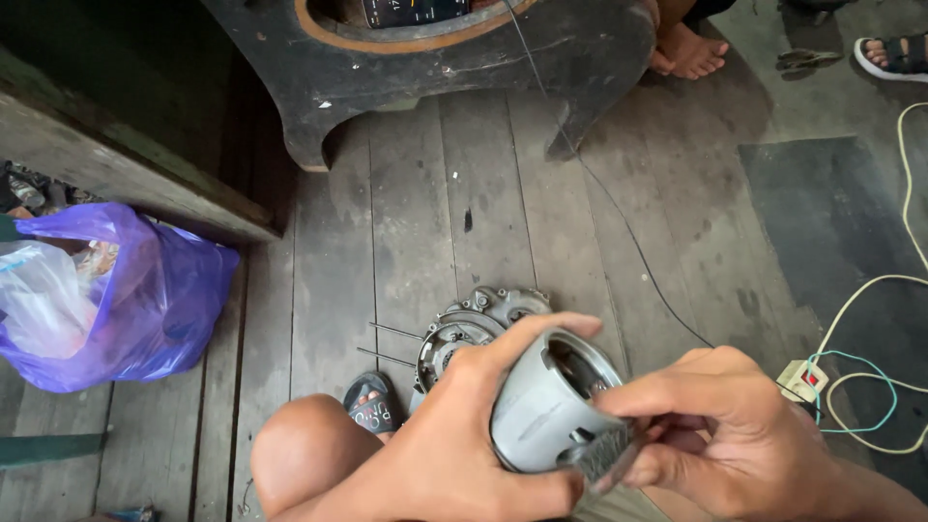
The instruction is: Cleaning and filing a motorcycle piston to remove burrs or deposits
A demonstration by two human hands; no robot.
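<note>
right now i'm looking down at a grey metal cylinder point(541, 411) — a hollow, cup-like engine part with its open end turned up and to the right — held low in the middle of the view, just above my knee point(309, 454). my left hand point(454, 454) wraps it from the near left, thumb lying across the top of the rim, fingers closed under it. my right hand point(720, 435) comes in from the right, fingers pinched narrow on a small dark ridged piece point(604, 454) that touches the cylinder's near lower edge; i cannot tell what that piece is. just beyond the cylinder, a round metal engine cover point(474, 324) lies on the plank floor point(425, 193), with two thin rods point(391, 333) to its left. nearer, a sandalled foot point(370, 404) shows beside the knee. far left sits a purple plastic bag point(145, 300); to the right, a white power strip point(802, 380) with looping cables — and a thin black wire point(619, 217) crosses the boards.
</note>
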